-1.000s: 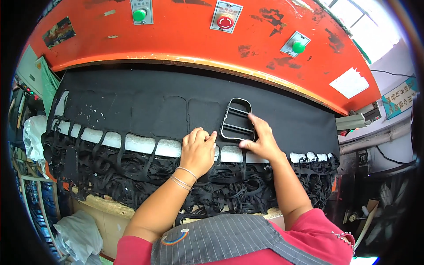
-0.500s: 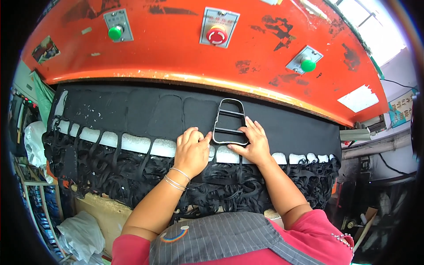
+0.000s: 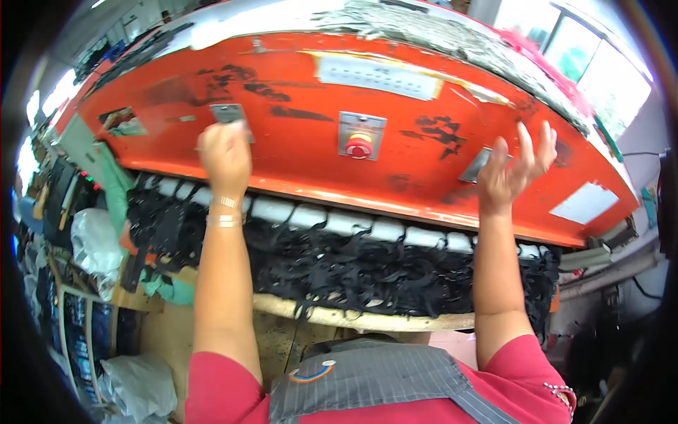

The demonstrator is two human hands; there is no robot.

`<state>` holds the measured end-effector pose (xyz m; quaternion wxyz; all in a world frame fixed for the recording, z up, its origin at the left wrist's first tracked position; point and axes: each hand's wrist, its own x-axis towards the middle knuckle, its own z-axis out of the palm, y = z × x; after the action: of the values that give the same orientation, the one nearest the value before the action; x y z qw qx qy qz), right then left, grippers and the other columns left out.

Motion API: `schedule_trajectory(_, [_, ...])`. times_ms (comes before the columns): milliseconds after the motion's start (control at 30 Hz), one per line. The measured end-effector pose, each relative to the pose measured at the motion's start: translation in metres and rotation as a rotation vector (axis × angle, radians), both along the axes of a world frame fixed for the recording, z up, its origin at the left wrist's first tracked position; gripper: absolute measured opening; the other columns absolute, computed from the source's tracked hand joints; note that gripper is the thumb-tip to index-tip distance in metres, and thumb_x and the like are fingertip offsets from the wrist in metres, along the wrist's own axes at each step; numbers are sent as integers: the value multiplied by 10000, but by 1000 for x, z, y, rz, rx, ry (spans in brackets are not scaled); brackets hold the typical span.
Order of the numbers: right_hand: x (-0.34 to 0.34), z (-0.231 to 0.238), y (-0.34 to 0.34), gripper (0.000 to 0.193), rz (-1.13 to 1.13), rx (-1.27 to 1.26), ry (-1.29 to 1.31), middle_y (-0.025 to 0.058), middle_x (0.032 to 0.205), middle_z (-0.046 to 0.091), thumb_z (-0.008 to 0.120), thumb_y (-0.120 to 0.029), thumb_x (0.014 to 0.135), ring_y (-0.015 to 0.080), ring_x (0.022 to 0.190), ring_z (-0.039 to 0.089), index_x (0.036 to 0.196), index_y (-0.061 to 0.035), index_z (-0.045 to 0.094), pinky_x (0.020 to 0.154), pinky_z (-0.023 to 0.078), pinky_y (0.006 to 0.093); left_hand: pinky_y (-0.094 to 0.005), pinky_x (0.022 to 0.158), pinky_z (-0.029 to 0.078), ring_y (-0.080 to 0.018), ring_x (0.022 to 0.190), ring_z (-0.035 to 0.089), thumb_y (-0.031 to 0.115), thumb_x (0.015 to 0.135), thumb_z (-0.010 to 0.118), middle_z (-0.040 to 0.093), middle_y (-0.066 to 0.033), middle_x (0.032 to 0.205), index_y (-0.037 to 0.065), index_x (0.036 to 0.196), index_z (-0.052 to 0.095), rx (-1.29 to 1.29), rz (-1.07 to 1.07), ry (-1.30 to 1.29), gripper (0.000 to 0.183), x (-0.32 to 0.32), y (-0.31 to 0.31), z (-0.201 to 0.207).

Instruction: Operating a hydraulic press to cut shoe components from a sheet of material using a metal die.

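Observation:
Both my arms reach up to the orange press front [image 3: 296, 159]. My left hand [image 3: 226, 159] is closed in a fist over the left button plate [image 3: 227, 112] and hides its button. My right hand [image 3: 514, 169], fingers spread, has its palm at the right button plate [image 3: 474, 167]; the green button there is covered too. Nothing shows in either hand. Between them sits a red emergency-stop button [image 3: 359, 145]. Below the press edge, black scrap strips [image 3: 367, 265] hang in a tangle over a white pad edge [image 3: 342, 221]. The metal cutting die is out of sight.
A pale board edge [image 3: 367, 319] runs under the scraps in front of my body. To the left stand a rack [image 3: 74, 332] and plastic bags [image 3: 138, 385]. Grey pipes [image 3: 600, 272] lie at the right. Grey material [image 3: 438, 32] is piled on top of the press.
My hands have left the cutting die and risen to the two button plates. The view has tilted up, and the black sheet and die no longer show beneath the orange front.

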<state>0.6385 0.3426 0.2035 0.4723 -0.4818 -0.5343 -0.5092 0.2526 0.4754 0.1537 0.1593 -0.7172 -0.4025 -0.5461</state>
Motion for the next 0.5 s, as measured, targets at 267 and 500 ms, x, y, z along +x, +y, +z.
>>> schedule_trajectory(267, [-3,-45,-68,140,601,-812,203,184,936,579,610,-41,863,341,909,562,988,6,572,827,447,398,-476,623,461,-374,700,570,252,874,530,597,-164,720,46,654,555,-555,-272,254,303,55,-127,-34])
schedule_trajectory(500, [-62,-101,-206,639,253,-1563,23,181,932,594,884,-286,503,369,908,567,985,13,590,789,475,436,-413,769,472,-286,836,582,289,871,572,613,-98,802,76,736,647,-847,-330,221,264,103,-272,-105])
